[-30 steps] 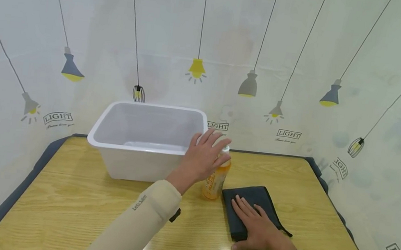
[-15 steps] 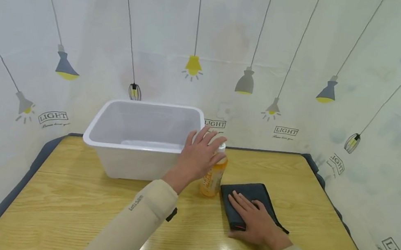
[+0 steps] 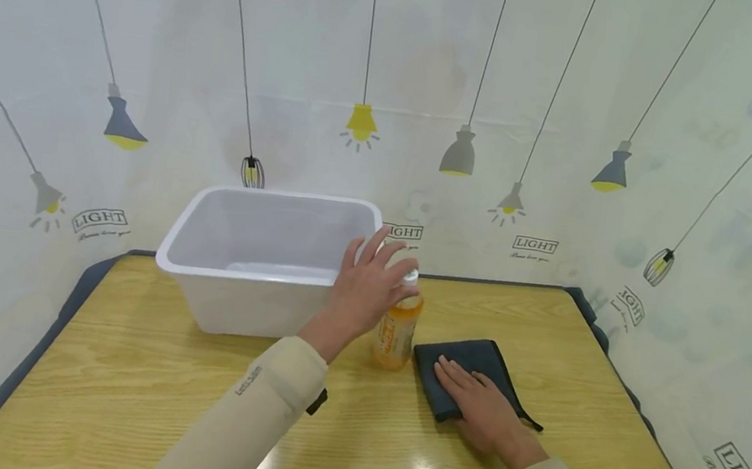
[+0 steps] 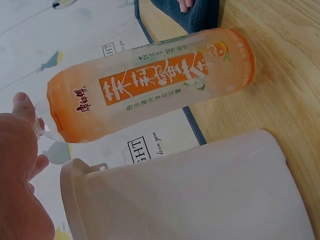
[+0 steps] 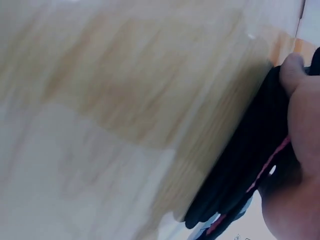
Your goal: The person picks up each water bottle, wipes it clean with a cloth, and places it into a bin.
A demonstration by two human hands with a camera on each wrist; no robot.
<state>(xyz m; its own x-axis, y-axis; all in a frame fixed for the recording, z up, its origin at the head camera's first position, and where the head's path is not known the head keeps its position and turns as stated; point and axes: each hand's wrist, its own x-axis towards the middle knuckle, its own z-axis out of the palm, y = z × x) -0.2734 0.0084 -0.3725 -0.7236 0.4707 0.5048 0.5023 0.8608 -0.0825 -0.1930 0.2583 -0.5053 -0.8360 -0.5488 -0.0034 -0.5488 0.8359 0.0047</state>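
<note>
My left hand [image 3: 361,291] is at the top of a drink bottle [image 3: 396,337], with thumb and forefinger pinching it near its white cap. In the left wrist view the bottle [image 4: 150,82] shows an orange label with Chinese characters. It stands upright just right of a white plastic bin [image 3: 263,307]. To the right, my right hand [image 3: 484,413] grips the near edge of a folded dark towel [image 3: 466,357], fingers on top. The right wrist view shows the thumb by the folded layers of the towel [image 5: 245,150], which have a thin red line; the other fingers are mostly hidden there.
The wooden table [image 3: 143,386] ends at a dark edging against a white wall covering [image 3: 437,63] printed with hanging lamps. The bin stands at the back left, its mouth facing up. A dark strap end [image 3: 532,421] sticks out at the towel's right side.
My right thumb, earlier spread on the table beside the towel, has gone in under its near edge. The left hand has stayed at the bottle's top; the head view shifted slightly.
</note>
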